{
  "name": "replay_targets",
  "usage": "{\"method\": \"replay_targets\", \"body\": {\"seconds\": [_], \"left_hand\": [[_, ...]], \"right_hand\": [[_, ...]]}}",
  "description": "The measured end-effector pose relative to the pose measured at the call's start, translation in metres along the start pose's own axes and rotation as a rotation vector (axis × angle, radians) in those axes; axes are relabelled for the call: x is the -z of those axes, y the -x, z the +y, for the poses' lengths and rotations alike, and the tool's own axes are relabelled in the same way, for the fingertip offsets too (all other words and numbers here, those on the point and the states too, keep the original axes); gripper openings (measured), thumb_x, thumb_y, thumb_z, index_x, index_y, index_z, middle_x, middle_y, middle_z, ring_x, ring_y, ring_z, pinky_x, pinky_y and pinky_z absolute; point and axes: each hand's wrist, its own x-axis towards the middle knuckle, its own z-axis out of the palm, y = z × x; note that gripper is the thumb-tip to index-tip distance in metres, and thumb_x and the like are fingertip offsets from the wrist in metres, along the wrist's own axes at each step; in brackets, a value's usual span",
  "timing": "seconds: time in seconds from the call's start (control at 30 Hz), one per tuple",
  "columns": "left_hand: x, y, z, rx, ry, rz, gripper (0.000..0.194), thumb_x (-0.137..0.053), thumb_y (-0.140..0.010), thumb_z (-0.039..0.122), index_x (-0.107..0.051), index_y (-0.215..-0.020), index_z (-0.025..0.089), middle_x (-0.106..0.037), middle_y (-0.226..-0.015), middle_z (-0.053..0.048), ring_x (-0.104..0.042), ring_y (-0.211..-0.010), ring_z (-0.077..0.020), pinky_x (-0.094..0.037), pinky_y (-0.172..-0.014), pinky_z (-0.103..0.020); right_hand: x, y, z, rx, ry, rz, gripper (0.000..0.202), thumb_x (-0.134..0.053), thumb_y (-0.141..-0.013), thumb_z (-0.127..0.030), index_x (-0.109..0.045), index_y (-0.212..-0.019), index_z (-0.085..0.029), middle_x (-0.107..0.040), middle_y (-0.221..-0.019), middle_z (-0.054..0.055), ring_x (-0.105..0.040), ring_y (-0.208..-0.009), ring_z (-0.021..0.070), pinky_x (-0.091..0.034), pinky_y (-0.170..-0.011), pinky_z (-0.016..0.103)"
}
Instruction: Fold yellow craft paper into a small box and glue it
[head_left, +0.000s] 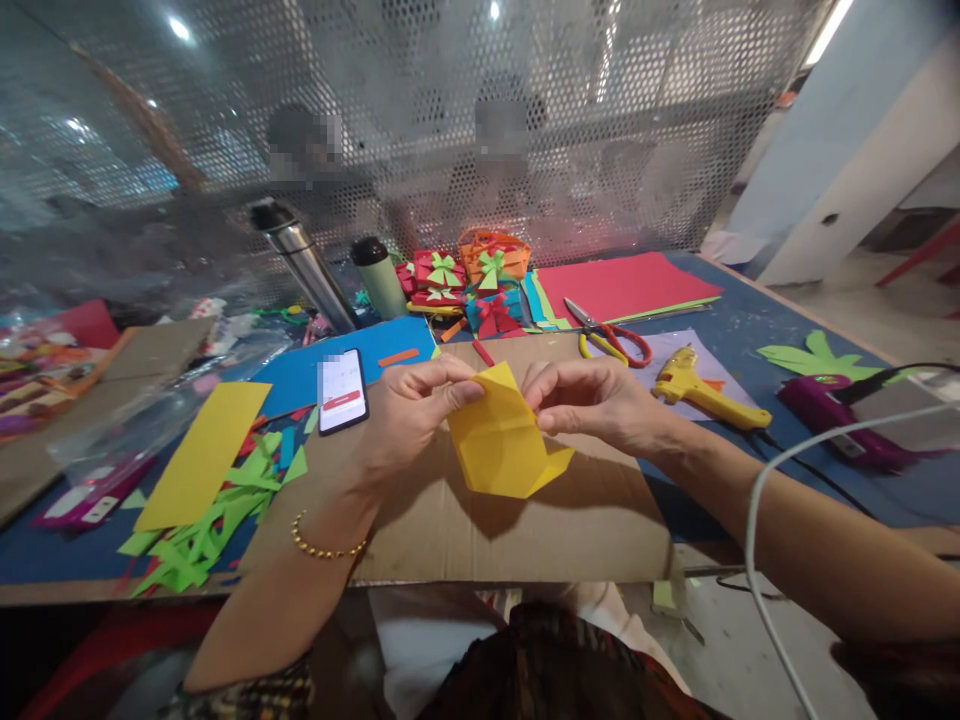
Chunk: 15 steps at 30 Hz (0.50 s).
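A folded piece of yellow paper is held up between my two hands, over a brown cardboard sheet. My left hand is closed on its upper left edge, thumb in front. At the paper's right edge, my right hand pinches it between thumb and fingertips. Creases run across the paper, and a flap sticks out at its lower right. Just beyond my right hand lie scissors with red and yellow handles and a yellow glue gun. A phone with a lit screen lies near my left hand.
Left are a flat yellow sheet and green paper scraps. A steel flask, a green tumbler and small decorated paper pieces stand at the back. Red paper lies behind the scissors. A white cable crosses my right forearm.
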Motion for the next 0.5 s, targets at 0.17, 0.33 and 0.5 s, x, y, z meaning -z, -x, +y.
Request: {"method": "replay_targets", "body": {"seconds": [0.17, 0.33, 0.5], "left_hand": [[-0.001, -0.002, -0.003, -0.052, -0.067, 0.012, 0.030, -0.084, -0.078, 0.052, -0.081, -0.074, 0.023, -0.076, -0.078, -0.005, -0.065, -0.075, -0.0182, -0.052, -0.069, -0.031], [-0.004, -0.001, -0.008, -0.136, -0.158, -0.043, 0.027, -0.078, -0.086, 0.048, -0.081, -0.077, 0.023, -0.076, -0.077, -0.005, -0.065, -0.074, -0.0182, -0.050, -0.070, -0.033], [-0.007, 0.002, -0.011, -0.201, -0.178, -0.139, 0.019, -0.075, -0.091, 0.036, -0.081, -0.078, 0.023, -0.073, -0.074, -0.003, -0.064, -0.075, -0.0182, -0.049, -0.073, -0.034]], "right_hand": [[-0.004, 0.001, -0.001, 0.054, 0.250, 0.033, 0.018, -0.079, -0.083, -0.028, -0.072, -0.096, -0.018, -0.064, -0.084, 0.000, -0.058, -0.069, 0.0095, -0.049, -0.061, 0.023], [-0.009, 0.002, -0.003, 0.163, 0.501, 0.111, 0.004, -0.066, -0.086, -0.016, -0.066, -0.089, -0.018, -0.060, -0.081, -0.001, -0.054, -0.067, 0.0088, -0.046, -0.061, 0.023], [-0.011, 0.003, -0.002, 0.207, 0.589, 0.158, 0.008, -0.065, -0.092, -0.024, -0.069, -0.089, -0.018, -0.064, -0.081, 0.001, -0.055, -0.070, 0.0107, -0.046, -0.064, 0.025]]}}
